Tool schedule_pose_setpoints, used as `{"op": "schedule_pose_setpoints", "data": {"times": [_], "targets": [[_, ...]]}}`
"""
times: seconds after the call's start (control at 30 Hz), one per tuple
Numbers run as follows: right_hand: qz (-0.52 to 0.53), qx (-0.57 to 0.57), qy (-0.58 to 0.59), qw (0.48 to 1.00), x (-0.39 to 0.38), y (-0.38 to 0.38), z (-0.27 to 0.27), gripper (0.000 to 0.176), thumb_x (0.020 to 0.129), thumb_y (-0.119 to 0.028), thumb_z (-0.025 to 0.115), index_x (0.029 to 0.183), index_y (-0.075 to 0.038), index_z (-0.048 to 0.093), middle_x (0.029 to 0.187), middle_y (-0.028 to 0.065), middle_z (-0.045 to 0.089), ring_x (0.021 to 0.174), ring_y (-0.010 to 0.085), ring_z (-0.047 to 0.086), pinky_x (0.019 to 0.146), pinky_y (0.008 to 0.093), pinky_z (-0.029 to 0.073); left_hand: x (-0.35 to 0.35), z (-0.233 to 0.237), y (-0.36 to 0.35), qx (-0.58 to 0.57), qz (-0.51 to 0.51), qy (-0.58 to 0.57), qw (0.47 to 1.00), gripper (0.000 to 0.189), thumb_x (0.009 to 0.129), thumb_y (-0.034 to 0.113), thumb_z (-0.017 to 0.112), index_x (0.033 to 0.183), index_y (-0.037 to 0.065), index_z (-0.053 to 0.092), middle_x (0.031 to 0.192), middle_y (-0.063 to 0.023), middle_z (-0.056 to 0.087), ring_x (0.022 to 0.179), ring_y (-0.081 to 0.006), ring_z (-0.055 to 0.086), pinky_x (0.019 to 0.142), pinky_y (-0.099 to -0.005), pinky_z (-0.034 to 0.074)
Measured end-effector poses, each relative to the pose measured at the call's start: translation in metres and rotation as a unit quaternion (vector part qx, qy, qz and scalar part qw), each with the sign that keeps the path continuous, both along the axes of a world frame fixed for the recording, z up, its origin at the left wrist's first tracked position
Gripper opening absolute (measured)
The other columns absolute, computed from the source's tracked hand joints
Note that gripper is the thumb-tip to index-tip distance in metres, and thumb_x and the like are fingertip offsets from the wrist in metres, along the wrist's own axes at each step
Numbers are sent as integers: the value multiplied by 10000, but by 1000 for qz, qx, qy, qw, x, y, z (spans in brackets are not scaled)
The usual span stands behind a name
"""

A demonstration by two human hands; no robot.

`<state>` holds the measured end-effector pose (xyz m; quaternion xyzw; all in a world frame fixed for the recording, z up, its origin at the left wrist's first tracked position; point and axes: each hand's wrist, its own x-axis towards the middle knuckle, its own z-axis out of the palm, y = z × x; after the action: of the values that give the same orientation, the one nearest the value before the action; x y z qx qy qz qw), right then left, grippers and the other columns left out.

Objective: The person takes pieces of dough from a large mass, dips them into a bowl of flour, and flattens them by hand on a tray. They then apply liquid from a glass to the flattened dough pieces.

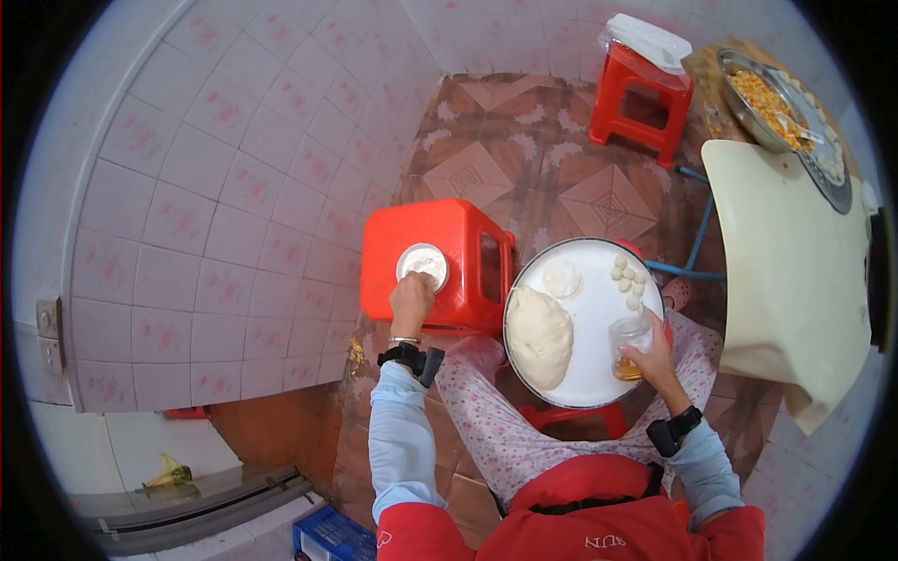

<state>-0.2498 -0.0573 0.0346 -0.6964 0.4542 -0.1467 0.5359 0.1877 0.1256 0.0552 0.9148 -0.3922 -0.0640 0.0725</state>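
My left hand (412,301) reaches into a small bowl of white flour (423,260) on a red plastic stool (398,234). Its fingers are bunched at the flour, and what they hold is hidden. My right hand (652,355) is wrapped round a clear jar (630,333) with amber liquid at its bottom. The jar is over the right side of a round white tray (594,369). A large lump of dough (540,338) lies on the tray's left. Behind it is a flat dough round (562,279), with several small dough pieces (627,274) to the right.
A cream-coloured board or cover (786,271) stands at the right. Behind it are a metal bowl of chopped filling (767,103) and a tray of dumplings (828,154). Another red stool (645,103) is at the back. A blue hose (700,234) runs beside the tray.
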Motion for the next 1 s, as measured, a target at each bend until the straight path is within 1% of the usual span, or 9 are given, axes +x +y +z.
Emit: {"op": "schedule_pose_setpoints", "data": {"times": [0.1, 0.33, 0.4, 0.43, 0.63, 0.7, 0.8, 0.93, 1.0], "targets": [[0, -3, -3, 1000, -1, -1, -5, 898, 696, -175, 802, 1429, -11, 310, 1313, 210, 495, 1200, 291, 519, 1026, 370, 411, 14, -9, 1, -64, 46, -20, 997, 166, 832, 151, 595, 935, 80, 705, 955, -186, 669, 839, -378, 660, 714, -478, 532], [-4, 19, -8, 1000, 8, 0, 9, 902, 687, -180, 802, 1428, -17, 314, 1276, 212, 529, 1184, 297, 536, 1027, 377, 411, 25, -20, -7, -72, 15, 2, 997, 188, 810, 133, 600, 963, 93, 701, 988, -183, 650, 883, -372, 654, 748, -476, 528], [-1, 9, -5, 1000, 5, -1, 2, 905, 685, -191, 802, 1428, -18, 315, 1280, 213, 527, 1184, 299, 536, 1027, 378, 411, 28, -18, -10, 3, 36, 5, 999, 193, 793, 150, 620, 964, 103, 697, 1015, -174, 637, 912, -365, 652, 754, -468, 526], [3, 0, -3, 1000, 4, -2, -3, 908, 683, -201, 803, 1428, -19, 315, 1283, 215, 524, 1185, 302, 536, 1027, 379, 411, 31, -18, -10, 3, 36, 5, 999, 193, 793, 150, 620, 964, 103, 697, 1015, -174, 637, 912, -365, 652, 754, -468, 526], [0, -12, 0, 1000, 2, -1, -2, 917, 683, -214, 804, 1429, -14, 310, 1299, 217, 513, 1200, 308, 524, 1029, 381, 408, 40, -5, 1, -20, 104, 66, 992, 202, 777, 210, 667, 953, 113, 691, 912, -149, 694, 876, -345, 669, 731, -466, 524], [4, 0, -6, 1000, 4, -1, 5, 920, 684, -216, 805, 1430, -12, 306, 1310, 221, 501, 1210, 310, 515, 1032, 382, 404, 36, 2, 6, -66, 112, 32, 991, 201, 780, 223, 675, 943, 104, 685, 859, -131, 708, 844, -339, 675, 719, -468, 523], [2, -8, -9, 1000, 6, 0, 7, 926, 685, -224, 808, 1430, -10, 301, 1328, 230, 481, 1226, 312, 501, 1036, 384, 401, 24, 19, 10, -57, 100, -27, 993, 187, 795, 230, 675, 934, 104, 680, 859, -128, 708, 825, -347, 674, 697, -465, 522], [-18, -26, 15, 999, 0, -2, 12, 935, 684, -236, 814, 1429, -9, 298, 1328, 237, 477, 1233, 311, 492, 1036, 382, 402, 2, 37, 3, -117, 81, 11, 990, 183, 810, 214, 680, 933, 78, 681, 843, -151, 702, 792, -340, 679, 670, -437, 524], [-26, -32, 13, 999, -7, -4, 14, 939, 681, -246, 819, 1425, -6, 299, 1327, 237, 478, 1240, 312, 487, 1040, 382, 399, -16, 47, -1, -182, 49, 115, 975, 185, 813, 177, 694, 934, 38, 679, 810, -149, 700, 744, -281, 687, 649, -378, 524]]}}
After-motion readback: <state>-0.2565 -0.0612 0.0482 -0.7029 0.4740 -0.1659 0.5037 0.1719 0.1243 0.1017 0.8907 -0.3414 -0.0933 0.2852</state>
